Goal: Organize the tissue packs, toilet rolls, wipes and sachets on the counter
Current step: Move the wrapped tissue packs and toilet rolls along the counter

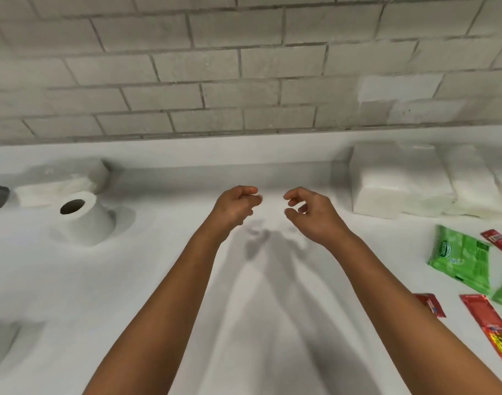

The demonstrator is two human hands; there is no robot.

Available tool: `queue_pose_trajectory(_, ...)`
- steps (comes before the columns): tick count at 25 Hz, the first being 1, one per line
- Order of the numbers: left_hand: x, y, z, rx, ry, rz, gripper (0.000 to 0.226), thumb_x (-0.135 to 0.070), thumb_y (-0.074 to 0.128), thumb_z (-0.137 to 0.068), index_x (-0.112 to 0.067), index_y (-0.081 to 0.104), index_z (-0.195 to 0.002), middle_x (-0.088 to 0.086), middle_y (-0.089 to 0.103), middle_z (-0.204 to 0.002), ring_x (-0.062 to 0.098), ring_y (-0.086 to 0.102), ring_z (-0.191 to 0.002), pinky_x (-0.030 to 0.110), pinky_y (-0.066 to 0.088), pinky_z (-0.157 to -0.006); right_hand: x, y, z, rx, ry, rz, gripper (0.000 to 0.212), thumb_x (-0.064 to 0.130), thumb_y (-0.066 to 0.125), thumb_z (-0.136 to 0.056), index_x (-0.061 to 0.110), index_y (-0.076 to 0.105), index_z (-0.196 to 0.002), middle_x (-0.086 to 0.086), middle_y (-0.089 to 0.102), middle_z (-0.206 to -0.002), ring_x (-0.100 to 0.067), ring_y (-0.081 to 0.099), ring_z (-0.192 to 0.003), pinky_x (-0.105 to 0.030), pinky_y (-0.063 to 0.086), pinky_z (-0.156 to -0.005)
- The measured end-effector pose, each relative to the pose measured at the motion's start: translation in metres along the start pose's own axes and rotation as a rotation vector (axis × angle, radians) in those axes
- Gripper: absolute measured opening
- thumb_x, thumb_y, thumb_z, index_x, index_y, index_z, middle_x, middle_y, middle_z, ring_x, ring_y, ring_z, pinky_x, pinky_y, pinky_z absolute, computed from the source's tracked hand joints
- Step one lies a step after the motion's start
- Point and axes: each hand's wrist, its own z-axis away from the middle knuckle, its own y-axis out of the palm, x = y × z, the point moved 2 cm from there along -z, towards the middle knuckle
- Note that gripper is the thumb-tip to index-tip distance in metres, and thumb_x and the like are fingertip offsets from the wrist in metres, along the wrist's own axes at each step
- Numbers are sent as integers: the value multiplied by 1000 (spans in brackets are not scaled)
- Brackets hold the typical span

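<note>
Both hands, left hand (pixel 238 205) and right hand (pixel 309 210), hover empty, grip loose, mid-surface. Tissue packs (pixel 400 181) lined up back right; toilet roll (pixel 83 218) left, wipes (pixel 460 259) and sachets (pixel 486 323) scattered, unsorted.

On the worktop (pixel 158 280), a toilet roll (pixel 83 220) stands at the left, a tissue pack (pixel 61 181) just behind it. Stacked tissue packs (pixel 400 181) line the back right; wipes (pixel 460 258) and sachets (pixel 486 323) lie before them.
</note>
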Motion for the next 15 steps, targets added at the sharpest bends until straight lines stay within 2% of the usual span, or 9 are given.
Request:
queue_pose_trajectory(5,4,-24,45,-74,43,41,27,-30,60,-87,-27,58,-114,-15,61,-98,8,62,-88,25,45,-70,27,15,25,56,-37,-5,17,22,60,-85,35,56,-94,16,55,-90,-9,52,-70,-19,42,-56)
queue_pose_trajectory(8,4,-30,73,-121,39,66,27,-29,59,-88,-26,58,-114,-13,61,-102,9,62,-88,25,44,-70,41,18,41,132,-65,-15,16,21,60,-85,34,56,-94,13,56,-91,-13,53,-68,-15,43,-48)
queue_pose_trajectory(12,7,-32,105,-147,30,46,25,-30,59,-87,-28,58,-112,-14,60,-100,8,62,-88,25,44,-68,48,19,62,167,-80,-30,16,22,60,-85,34,57,-94,13,57,-90,-11,55,-66,-18,42,-51)
queue_pose_trajectory(15,16,-42,119,-173,36,52,23,-29,59,-87,-29,58,-110,-15,62,-99,8,62,-88,25,44,-67,50,28,73,180,-61,-70,15,20,59,-85,32,58,-95,11,58,-90,-8,54,-61,-13,41,-48)
